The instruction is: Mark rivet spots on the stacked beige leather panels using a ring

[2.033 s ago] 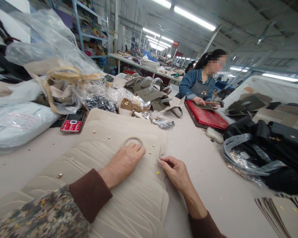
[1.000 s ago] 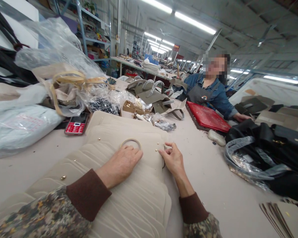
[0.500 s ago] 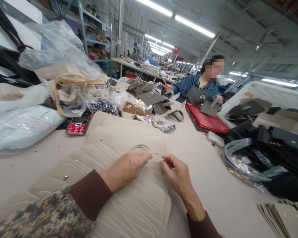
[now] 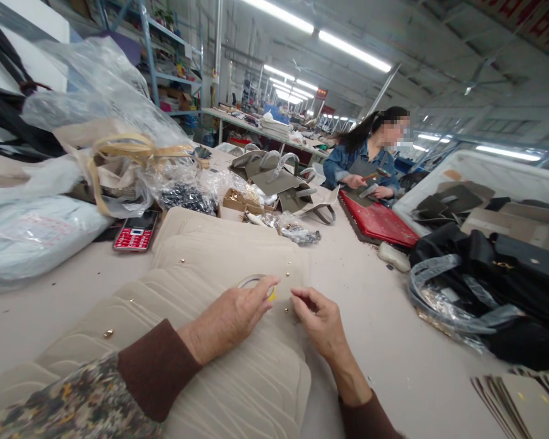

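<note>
Reaching in from both sides, two bare hands met over one stack of beige panels (image 4: 229, 244), too many to count, on the tabletop (image 4: 384, 323). The left hand (image 4: 231, 317) lay half open, its fingers stretched forward across the near side of a single tape roll (image 4: 251, 277), which rested on the stack (whether the fingers gripped it could not be told). One patch of yellow (image 4: 272, 296) showed by the roll, just under the fingertips. The right hand (image 4: 322, 320) was mostly curled, thumb and forefinger nearly together above the stack's right edge; whether it held anything was hidden. Near it, three small gold-coloured studs (image 4: 288, 274) dotted the beige surface in a rough column. One phone with red keys (image 4: 135, 235) lay beyond the stack's far left corner, and one opened cardboard box (image 4: 238, 200) stood behind the far edge. Across the table, one co-worker in a denim jacket (image 4: 361, 164) held one hammer (image 4: 379, 174) over one red pad (image 4: 379, 219). A second stack, of panels with dark edges (image 4: 524, 396), fanned out at the lower right, its number unclear.
</note>
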`<state>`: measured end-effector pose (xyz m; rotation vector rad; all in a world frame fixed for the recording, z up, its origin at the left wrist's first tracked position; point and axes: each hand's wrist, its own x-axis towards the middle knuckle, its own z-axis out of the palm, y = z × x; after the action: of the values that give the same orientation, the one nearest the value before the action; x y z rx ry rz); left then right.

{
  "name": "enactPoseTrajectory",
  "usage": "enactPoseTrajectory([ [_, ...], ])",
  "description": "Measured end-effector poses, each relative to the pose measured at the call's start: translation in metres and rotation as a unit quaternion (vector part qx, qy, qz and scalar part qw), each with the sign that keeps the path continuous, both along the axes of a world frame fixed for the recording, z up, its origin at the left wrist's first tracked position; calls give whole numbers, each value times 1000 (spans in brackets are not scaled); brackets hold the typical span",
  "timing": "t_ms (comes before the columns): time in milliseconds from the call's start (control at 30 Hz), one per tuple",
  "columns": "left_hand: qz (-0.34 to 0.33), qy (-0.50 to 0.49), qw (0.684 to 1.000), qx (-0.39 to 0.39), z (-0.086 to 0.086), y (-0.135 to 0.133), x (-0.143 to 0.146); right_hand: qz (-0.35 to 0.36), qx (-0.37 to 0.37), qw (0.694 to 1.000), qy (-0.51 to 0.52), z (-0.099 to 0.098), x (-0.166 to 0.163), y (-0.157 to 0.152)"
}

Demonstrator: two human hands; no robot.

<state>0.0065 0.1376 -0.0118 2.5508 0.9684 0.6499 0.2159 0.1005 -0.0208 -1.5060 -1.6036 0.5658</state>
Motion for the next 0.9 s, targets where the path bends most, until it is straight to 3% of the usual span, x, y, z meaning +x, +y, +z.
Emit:
enactPoseTrajectory([
  [133, -12, 1, 1000, -2, 0, -2, 2, 97, 81, 992, -6, 12, -12, -7],
  [233, -29, 1, 1000, 1, -2, -3, 3, 120, 139, 982, -42, 14, -18, -7],
  [367, -37, 4, 999, 5, -1, -5, 4, 115, 177, 973, -98, 10, -22, -6],
  [600, -31, -4, 999, -16, 2, -4, 5, 43, 231, 956, -178, 3, -28, -11],
  [700, -11, -7, 1000, -8, 4, -4, 7, 18, 191, 971, -142, 3, -31, -14],
  [800, -4, -4, 1000, 24, 5, -5, 10, -19, 64, 998, -2, 5, -37, -14],
  [900, -12, -14, 996, 90, 5, -9, 13, -52, -87, 976, 191, 6, -41, -9],
])
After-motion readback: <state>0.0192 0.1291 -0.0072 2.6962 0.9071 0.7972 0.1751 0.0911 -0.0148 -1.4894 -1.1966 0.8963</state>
